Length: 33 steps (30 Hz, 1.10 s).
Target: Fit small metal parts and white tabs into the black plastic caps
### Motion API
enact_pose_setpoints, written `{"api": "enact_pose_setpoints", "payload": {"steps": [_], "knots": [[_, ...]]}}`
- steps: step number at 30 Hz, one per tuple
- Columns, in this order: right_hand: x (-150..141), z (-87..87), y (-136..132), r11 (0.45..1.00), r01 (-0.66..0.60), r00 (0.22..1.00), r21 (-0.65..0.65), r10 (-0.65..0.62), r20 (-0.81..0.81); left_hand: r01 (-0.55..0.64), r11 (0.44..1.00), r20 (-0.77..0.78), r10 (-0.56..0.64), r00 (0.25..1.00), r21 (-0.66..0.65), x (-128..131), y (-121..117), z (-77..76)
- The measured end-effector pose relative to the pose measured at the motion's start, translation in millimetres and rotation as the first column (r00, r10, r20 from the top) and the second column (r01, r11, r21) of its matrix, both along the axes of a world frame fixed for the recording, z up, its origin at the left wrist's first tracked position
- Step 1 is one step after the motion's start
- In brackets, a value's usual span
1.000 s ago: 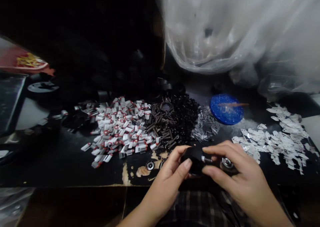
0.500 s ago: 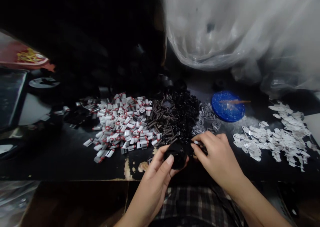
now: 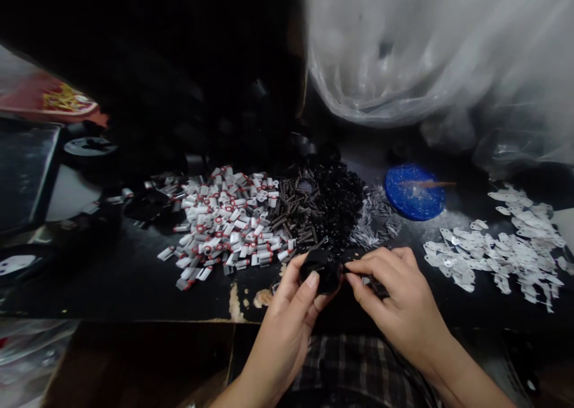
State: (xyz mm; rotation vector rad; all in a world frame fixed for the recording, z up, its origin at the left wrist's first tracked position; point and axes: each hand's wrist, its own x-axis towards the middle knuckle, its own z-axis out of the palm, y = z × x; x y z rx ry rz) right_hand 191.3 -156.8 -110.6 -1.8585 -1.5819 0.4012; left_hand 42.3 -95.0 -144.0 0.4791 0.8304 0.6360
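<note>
A round black plastic part (image 3: 323, 271) is gripped in my left hand (image 3: 293, 303), the thumb lying across its near side. Close to its right edge, my right hand (image 3: 394, 288) has thumb and forefinger pinched together. Whatever sits in that pinch is too small and dark to make out. Just beyond the hands lie heaps of small parts: coil springs (image 3: 307, 236), small black pieces (image 3: 338, 198) and thin grey metal pins (image 3: 374, 219). To the left spreads a pile of white cylindrical pieces with red rings (image 3: 233, 222).
A blue round lid (image 3: 415, 195) with a wooden stick (image 3: 430, 183) on it lies right of centre. Flat white metal plates (image 3: 497, 246) are scattered at right. A large clear plastic bag (image 3: 381, 91) hangs behind. A red basin (image 3: 67, 106) stands far left.
My right hand has come in against the right edge of the round black part, which my left hand still holds. The whole view has shifted slightly.
</note>
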Motion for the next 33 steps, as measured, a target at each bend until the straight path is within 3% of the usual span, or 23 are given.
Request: {"api": "enact_pose_setpoints", "payload": {"steps": [5, 15, 33], "knots": [[-2, 5.5, 2, 0.994, 0.004, 0.994, 0.106, 0.008, -0.113, 0.06, 0.998, 0.045, -0.059, 0.997, -0.026, -4, -4, 0.2], [-5, 5.5, -2, 0.969, -0.026, 0.997, 0.245, 0.041, -0.058, 0.169, 0.982, 0.119, -0.158, 0.98, -0.084, -1, -8, 2.5], [4, 23.1, 0, 0.989, -0.14, 0.99, 0.042, 0.139, 0.026, 0.212, 0.974, 0.089, -0.205, 0.975, -0.085, -3, 0, -1.9]]}}
